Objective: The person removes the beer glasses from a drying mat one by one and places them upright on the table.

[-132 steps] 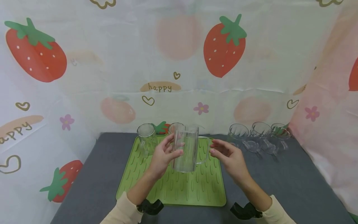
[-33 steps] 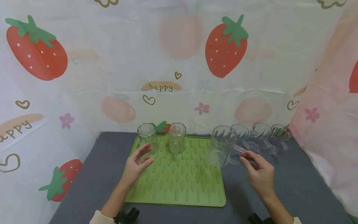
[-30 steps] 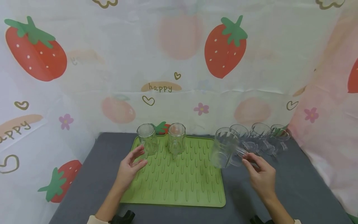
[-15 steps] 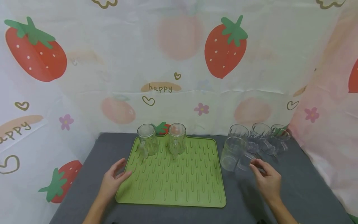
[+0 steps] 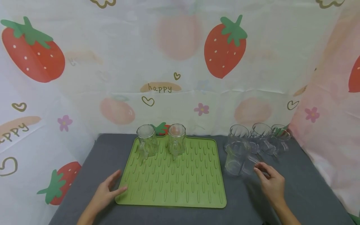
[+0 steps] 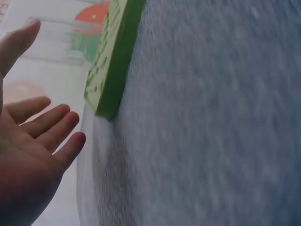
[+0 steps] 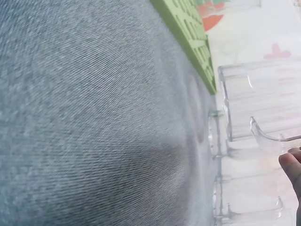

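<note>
A clear glass mug [image 5: 234, 162] is upright to the right of the green mat, its handle pinched between the thumb and fingers of my right hand [image 5: 272, 182]. In the right wrist view the same mug [image 7: 263, 101] has its base close over the grey cloth, and a thumb tip shows at the handle. My left hand [image 5: 103, 193] is by the mat's front left corner with fingers spread and nothing in them; the left wrist view also shows the bare palm [image 6: 28, 155]. On the green ridged mat [image 5: 171, 187] two more glass mugs stand at the back, a left one [image 5: 148, 140] and a right one [image 5: 177, 139].
Behind the held mug, several clear glass mugs stand in a row at the back right, among them a middle one [image 5: 261, 132] and a rightmost one [image 5: 280, 134]. Grey cloth [image 5: 306, 187] covers the table. A strawberry-print curtain [image 5: 180, 62] closes off the back and sides.
Earlier both hands were at the mug over the mat. My left hand has let go and drawn back to the front left; my right hand has carried the mug right and lowered it beside the mat.
</note>
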A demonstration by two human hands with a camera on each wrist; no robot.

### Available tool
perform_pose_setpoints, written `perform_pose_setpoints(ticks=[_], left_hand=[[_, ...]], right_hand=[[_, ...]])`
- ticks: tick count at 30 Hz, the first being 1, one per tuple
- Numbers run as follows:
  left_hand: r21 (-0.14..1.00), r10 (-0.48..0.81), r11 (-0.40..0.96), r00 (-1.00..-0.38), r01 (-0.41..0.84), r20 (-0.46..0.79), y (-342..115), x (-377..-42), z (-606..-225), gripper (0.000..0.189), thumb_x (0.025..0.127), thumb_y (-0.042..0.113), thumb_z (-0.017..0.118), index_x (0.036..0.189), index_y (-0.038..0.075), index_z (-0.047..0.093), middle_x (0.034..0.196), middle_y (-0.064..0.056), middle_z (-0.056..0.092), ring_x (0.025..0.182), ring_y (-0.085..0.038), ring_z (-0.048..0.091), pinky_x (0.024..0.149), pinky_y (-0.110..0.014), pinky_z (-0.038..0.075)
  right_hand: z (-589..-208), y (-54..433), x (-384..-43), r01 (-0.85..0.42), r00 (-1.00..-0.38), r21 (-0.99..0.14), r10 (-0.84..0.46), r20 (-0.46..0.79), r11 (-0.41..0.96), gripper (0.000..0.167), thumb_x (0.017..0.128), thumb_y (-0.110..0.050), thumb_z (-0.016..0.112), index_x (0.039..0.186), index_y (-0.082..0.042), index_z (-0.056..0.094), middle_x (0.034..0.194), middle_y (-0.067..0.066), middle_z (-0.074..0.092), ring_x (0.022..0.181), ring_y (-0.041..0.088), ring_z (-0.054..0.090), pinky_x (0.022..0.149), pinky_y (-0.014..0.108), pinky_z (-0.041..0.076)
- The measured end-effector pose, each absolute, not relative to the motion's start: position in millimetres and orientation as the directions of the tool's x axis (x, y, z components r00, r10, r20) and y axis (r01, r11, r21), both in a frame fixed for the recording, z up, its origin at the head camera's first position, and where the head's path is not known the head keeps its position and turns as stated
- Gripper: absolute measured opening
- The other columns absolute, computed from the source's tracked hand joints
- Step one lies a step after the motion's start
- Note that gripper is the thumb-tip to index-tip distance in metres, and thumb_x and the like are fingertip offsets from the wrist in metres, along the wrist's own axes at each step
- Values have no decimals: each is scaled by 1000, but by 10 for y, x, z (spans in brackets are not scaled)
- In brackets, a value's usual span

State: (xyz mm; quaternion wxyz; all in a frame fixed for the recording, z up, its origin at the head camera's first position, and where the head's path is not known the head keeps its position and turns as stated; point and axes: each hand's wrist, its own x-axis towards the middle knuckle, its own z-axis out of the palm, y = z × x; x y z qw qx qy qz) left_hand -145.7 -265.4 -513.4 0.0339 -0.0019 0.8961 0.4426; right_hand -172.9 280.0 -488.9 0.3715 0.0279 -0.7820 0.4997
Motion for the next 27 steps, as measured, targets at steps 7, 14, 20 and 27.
perform_pose_setpoints(ticks=[7,14,20,27], left_hand=[[694,50,714,-983,-87,-174,-2738,-1417,-5178,87,86,38,73,148,-7,32,151,-31,34,138,-50,35,108,-57,39],[640,63,762,-973,-98,-223,-2756,-1415,-5195,92,80,43,77,146,-7,36,147,-34,38,136,-52,36,105,-63,38],[653,133,755,-963,-54,-233,-2768,-1415,-5230,95,78,42,80,146,-7,35,148,-33,37,137,-52,34,104,-63,38],[638,148,767,-951,-62,-272,-2763,-1411,-5221,102,75,41,82,148,-8,30,151,-34,30,138,-54,29,102,-65,38]], right_hand=[[-4989,2877,-1740,-331,-739,-770,357,571,546,20,74,17,74,93,11,72,85,-27,60,76,-20,58,67,-1,47],[-5103,2954,-1780,-305,-740,-759,358,569,576,18,74,12,77,91,6,74,84,-26,60,75,-23,57,67,-2,46],[-5133,2934,-1775,-303,-734,-767,375,566,565,19,72,17,75,91,11,72,83,-23,61,74,-21,57,67,-2,46],[-5143,2910,-1765,-278,-752,-790,388,533,546,18,75,13,75,92,8,73,82,-25,61,75,-20,57,66,-1,46]])
